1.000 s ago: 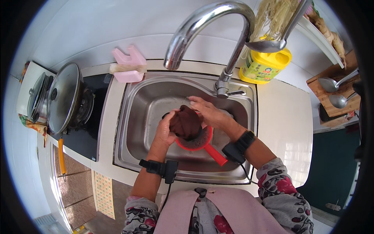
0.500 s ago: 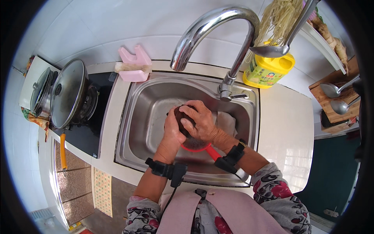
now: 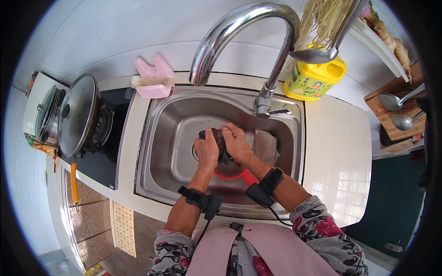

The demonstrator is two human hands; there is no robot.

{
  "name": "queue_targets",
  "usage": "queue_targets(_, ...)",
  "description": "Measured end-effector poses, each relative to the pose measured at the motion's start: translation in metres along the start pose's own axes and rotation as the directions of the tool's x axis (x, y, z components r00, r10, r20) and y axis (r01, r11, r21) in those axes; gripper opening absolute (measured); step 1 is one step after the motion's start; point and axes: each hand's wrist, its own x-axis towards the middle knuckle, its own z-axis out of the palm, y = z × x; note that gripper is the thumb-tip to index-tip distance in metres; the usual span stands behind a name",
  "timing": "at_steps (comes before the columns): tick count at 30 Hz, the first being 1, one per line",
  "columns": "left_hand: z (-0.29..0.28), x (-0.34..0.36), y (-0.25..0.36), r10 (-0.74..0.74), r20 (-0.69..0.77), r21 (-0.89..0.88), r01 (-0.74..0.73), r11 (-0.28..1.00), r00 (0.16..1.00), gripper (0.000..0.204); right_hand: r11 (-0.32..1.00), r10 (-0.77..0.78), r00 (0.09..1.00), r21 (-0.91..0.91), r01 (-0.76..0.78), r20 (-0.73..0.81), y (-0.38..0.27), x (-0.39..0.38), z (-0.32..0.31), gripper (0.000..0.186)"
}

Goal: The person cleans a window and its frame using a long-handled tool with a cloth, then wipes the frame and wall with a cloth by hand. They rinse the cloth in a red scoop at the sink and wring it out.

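Note:
In the sink, a dark brown, wet-looking clump (image 3: 221, 146) is gripped between my two hands. My left hand (image 3: 206, 151) has its fingers curled around the clump's left side, a black bit sticking out above them. My right hand (image 3: 236, 146) grips its right side, thumb near the top. Just below sits a round red-rimmed vessel, probably a strainer, whose red handle (image 3: 250, 178) points toward my right wrist. More dark stuff shows inside it; my hands hide part of it. What the clump is made of I cannot make out.
The steel sink (image 3: 161, 124) has a chrome faucet (image 3: 264, 103) arching over it and a pale cloth (image 3: 265, 147) on its right side. A yellow jug (image 3: 313, 80), a pink holder (image 3: 154, 83) and a hanging ladle (image 3: 317, 56) are behind. Left stands a lidded pan (image 3: 78, 117) on the stove.
My hands have shifted from cupping and overlapping around the clump to gripping it side by side, thumbs up. More of the clump shows between them.

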Motion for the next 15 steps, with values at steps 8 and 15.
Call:
queue_targets(8,-0.011,0.004,-0.009,0.165,0.17,0.156,-0.192,0.969,0.971,0.037,0.935,0.278,0.957,0.207,-0.289,0.08,0.01,0.003,-0.004,0.027)
queue_targets(15,-0.016,0.005,0.022,-0.197,0.013,-0.6,0.166,0.783,0.98,0.025,0.747,0.402,0.9,0.508,-0.428,0.167,-0.027,-0.002,-0.009,0.044)
